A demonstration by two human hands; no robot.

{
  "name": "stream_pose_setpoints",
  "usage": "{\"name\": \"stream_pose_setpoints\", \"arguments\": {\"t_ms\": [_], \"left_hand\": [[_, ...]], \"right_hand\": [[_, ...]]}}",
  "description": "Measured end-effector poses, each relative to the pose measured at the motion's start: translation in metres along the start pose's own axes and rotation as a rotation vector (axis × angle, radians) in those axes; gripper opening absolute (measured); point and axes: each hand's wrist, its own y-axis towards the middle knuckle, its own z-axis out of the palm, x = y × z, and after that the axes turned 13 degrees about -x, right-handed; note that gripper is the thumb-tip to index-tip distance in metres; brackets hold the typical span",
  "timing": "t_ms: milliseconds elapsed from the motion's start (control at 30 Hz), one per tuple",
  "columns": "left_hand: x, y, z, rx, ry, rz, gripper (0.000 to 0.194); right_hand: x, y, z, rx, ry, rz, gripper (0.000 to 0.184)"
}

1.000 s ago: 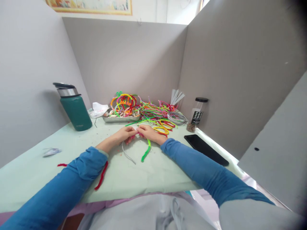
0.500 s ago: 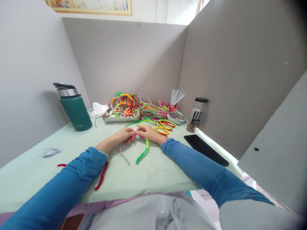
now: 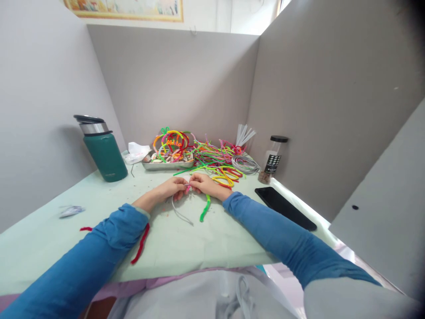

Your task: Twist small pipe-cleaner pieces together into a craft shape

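Observation:
My left hand [image 3: 175, 188] and my right hand [image 3: 202, 183] meet over the middle of the table, fingertips pinched together. Between them shows a small bit of pink pipe cleaner [image 3: 188, 188]. A thin grey wire [image 3: 181, 215] curves down from my left fingers, its free end pointing right. From below my right hand hangs a green pipe cleaner [image 3: 205, 210], lighter at its top. How these pieces join is hidden by the fingers. By my left sleeve lies a dark red pipe cleaner [image 3: 141, 246].
Behind my hands are a metal tray [image 3: 168, 166] with bent pipe-cleaner shapes, a heap of coloured pipe cleaners [image 3: 212, 153] and a grey wire coil [image 3: 245, 165]. A green bottle [image 3: 105, 155] stands left. A clear jar [image 3: 272, 161] and black phone [image 3: 285, 208] sit right.
The free end of the grey wire has swung to the right. The green pipe cleaner has also shifted right and slightly up. Both hands stay in nearly the same place.

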Motion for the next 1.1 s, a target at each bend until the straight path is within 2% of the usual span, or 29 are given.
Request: {"name": "stream_pose_setpoints", "arguments": {"t_ms": [267, 567, 800, 967, 1100], "left_hand": [[-0.0013, -0.0002, 0.0058, -0.109, 0.125, 0.053, 0.029], [-0.0063, -0.0022, 0.0079, -0.235, 0.274, 0.128, 0.025], [-0.0081, -0.0022, 0.0076, -0.239, 0.254, 0.140, 0.029], [-0.0049, 0.0014, 0.0055, -0.282, 0.253, 0.156, 0.035], [-0.0028, 0.0024, 0.0040, -0.276, 0.268, 0.144, 0.034]], "right_hand": [[-0.0008, 0.0015, 0.0004, 0.008, -0.004, -0.010, 0.011], [-0.0006, 0.0021, 0.0014, -0.006, -0.012, 0.011, 0.011], [-0.0010, 0.0021, 0.0012, -0.024, -0.014, -0.001, 0.013], [-0.0006, 0.0026, 0.0025, -0.045, -0.001, 0.038, 0.005], [-0.0044, 0.0041, 0.0045, -0.084, -0.038, 0.033, 0.007]]}}
